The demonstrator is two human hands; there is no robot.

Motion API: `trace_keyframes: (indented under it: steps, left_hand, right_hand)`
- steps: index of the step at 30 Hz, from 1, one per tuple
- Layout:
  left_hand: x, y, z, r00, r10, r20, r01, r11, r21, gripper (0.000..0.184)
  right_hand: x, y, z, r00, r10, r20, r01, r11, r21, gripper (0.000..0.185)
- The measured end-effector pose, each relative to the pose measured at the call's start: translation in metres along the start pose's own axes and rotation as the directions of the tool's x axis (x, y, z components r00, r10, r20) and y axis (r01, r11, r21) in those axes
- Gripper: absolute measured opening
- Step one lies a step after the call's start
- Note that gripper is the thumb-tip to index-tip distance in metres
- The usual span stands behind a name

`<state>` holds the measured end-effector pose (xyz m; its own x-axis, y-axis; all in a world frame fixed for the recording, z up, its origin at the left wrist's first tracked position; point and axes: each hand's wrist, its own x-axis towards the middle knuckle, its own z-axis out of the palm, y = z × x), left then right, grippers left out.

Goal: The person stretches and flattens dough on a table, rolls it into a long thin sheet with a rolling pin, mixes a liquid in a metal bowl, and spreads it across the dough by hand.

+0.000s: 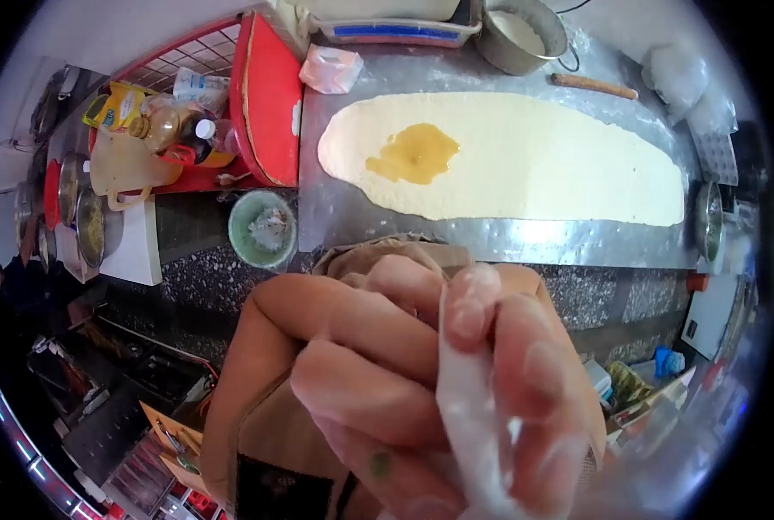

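Close to the camera, my left hand [369, 373] and my right hand [530, 390] come together above my lap. A thin white strip, like a tissue [469, 416], is pinched between their fingers, which are curled and pale with what looks like flour. A small green smear marks my left hand. Beyond them, a long rolled-out sheet of dough [543, 160] lies flat on the metal table [491, 243]. A yellow pool of oil [417, 153] sits on the dough's left part.
A wooden rolling pin [595, 86] and a metal pot of flour [525, 39] stand at the back. Left are a pink-white packet [330, 69], a red board [265, 104], bottles [166, 126] and a green bin [263, 229]. A bowl [709, 221] is at the right edge.
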<state>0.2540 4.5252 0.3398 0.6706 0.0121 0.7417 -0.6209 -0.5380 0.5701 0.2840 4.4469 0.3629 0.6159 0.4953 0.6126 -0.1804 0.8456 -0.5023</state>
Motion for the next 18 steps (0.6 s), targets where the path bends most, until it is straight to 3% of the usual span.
trace_keyframes:
  steps: [4, 8, 12, 14, 15, 17, 18]
  left_hand:
    - [-0.005, -0.019, 0.004, 1.0, 0.022, 0.003, -0.022, 0.999, 0.038, 0.023]
    - [-0.006, -0.053, 0.003, 0.999, 0.05, -0.011, -0.047, 0.988, 0.145, 0.024]
    - [-0.005, -0.13, 0.003, 0.994, 0.091, -0.058, -0.055, 0.888, 0.457, 0.027]
    - [-0.015, -0.176, 0.003, 0.993, 0.051, -0.109, 0.02, 0.824, 0.566, 0.028]
    - [-0.022, -0.197, 0.004, 0.99, 0.003, -0.143, 0.08, 0.814, 0.575, 0.028]
    - [-0.047, -0.233, 0.008, 0.906, -0.336, -0.257, 0.39, 0.899, 0.201, 0.025]
    - [-0.058, -0.251, 0.015, 0.904, -0.345, -0.254, 0.398, 0.895, 0.2, 0.025]
  right_hand:
    - [0.002, 0.014, -0.018, 0.995, 0.03, -0.096, -0.039, 0.995, -0.095, 0.026]
    - [0.011, 0.038, -0.053, 0.952, 0.081, -0.294, -0.156, 0.958, -0.241, 0.025]
    - [0.024, 0.078, -0.109, 0.835, 0.138, -0.533, -0.364, 0.864, -0.347, 0.024]
    - [0.028, 0.105, -0.15, 0.746, 0.16, -0.646, -0.486, 0.795, -0.364, 0.023]
    - [0.028, 0.121, -0.176, 0.708, 0.17, -0.685, -0.533, 0.765, -0.361, 0.023]
    - [0.017, 0.156, -0.241, 0.665, 0.211, -0.717, -0.574, 0.758, -0.309, 0.025]
    - [0.017, 0.167, -0.258, 0.671, 0.21, -0.711, -0.622, 0.681, -0.385, 0.021]
